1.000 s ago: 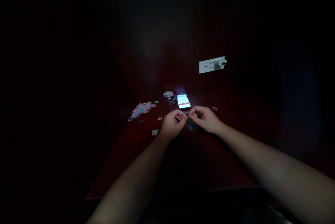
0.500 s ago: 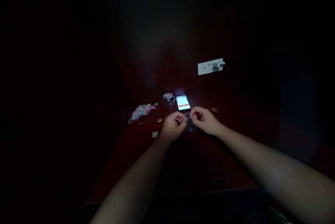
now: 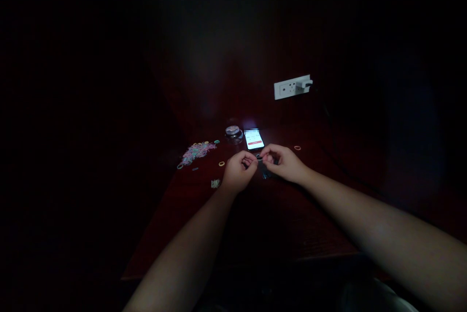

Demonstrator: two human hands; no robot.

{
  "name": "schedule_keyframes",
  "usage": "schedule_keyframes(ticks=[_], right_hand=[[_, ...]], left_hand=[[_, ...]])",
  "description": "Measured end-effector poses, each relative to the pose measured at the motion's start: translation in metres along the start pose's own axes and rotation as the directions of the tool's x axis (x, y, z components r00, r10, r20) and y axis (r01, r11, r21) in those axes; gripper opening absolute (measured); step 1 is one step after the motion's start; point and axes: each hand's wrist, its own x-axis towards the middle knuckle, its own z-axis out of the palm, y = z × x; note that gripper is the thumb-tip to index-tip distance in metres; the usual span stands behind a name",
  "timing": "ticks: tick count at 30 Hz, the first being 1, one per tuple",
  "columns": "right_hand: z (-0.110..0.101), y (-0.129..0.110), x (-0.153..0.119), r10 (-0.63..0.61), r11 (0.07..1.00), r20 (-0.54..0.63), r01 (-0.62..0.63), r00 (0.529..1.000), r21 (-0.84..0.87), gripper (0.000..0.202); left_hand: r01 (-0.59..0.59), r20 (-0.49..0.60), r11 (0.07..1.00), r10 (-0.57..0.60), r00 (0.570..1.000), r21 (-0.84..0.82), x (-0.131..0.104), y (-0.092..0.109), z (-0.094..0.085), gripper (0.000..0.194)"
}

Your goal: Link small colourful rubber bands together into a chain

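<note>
My left hand (image 3: 241,171) and my right hand (image 3: 283,163) meet over the dark red table, thumbs and fingertips pinched. Stretched between the fingertips is a small elastic band (image 3: 260,159), thin and pale, partly hidden by the fingers. Under the right hand lies a small bunch of bluish elastic bands (image 3: 266,175). Beside my left wrist sits a bunch of pale yellow bands (image 3: 215,183), with a single yellow band (image 3: 221,164) behind it. A lit phone (image 3: 254,139) lies just beyond my fingertips.
A loose pile of pink, blue and green elastic bands (image 3: 197,153) spreads at the left. A clear lidded jar (image 3: 233,133) stands left of the phone. An orange band (image 3: 297,147) lies at the right. On the wall is a socket strip (image 3: 292,87) with a plug in it; the room is dark.
The whole view has shifted slightly, so things sit a little higher. Both hands stay pinched together, the fingertips slightly closer than before.
</note>
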Motion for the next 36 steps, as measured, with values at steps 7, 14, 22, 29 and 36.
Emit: schedule_keyframes(ticks=[7, 14, 22, 29, 36], right_hand=[[-0.0019, 0.0003, 0.0010, -0.011, 0.998, -0.034, 0.009, 0.999, -0.064, 0.007], [-0.0019, 0.0002, 0.0008, 0.011, 0.998, -0.035, -0.013, 0.999, -0.057, 0.008], [-0.0025, -0.0003, 0.0008, -0.012, 0.993, -0.025, 0.009, 1.000, -0.121, 0.006], [-0.0023, -0.0004, -0.0001, -0.011, 0.992, -0.028, 0.008, 1.000, -0.128, 0.006], [-0.0020, 0.0025, 0.0005, 0.005, 0.994, -0.019, -0.007, 1.000, -0.112, 0.006]], left_hand=[[-0.003, 0.009, 1.000, 0.003, 1.000, -0.007, -0.0003, -0.0016, 0.0000, 0.006], [0.005, 0.013, 1.000, -0.005, 1.000, -0.002, -0.0005, 0.0011, -0.0007, 0.006], [0.009, 0.013, 1.000, -0.009, 1.000, -0.001, -0.0005, -0.0003, -0.0005, 0.006], [0.013, 0.022, 1.000, -0.012, 1.000, -0.020, -0.0001, -0.0029, 0.0003, 0.007], [0.015, 0.032, 1.000, -0.014, 0.999, -0.014, -0.0001, -0.0030, 0.0005, 0.008]])
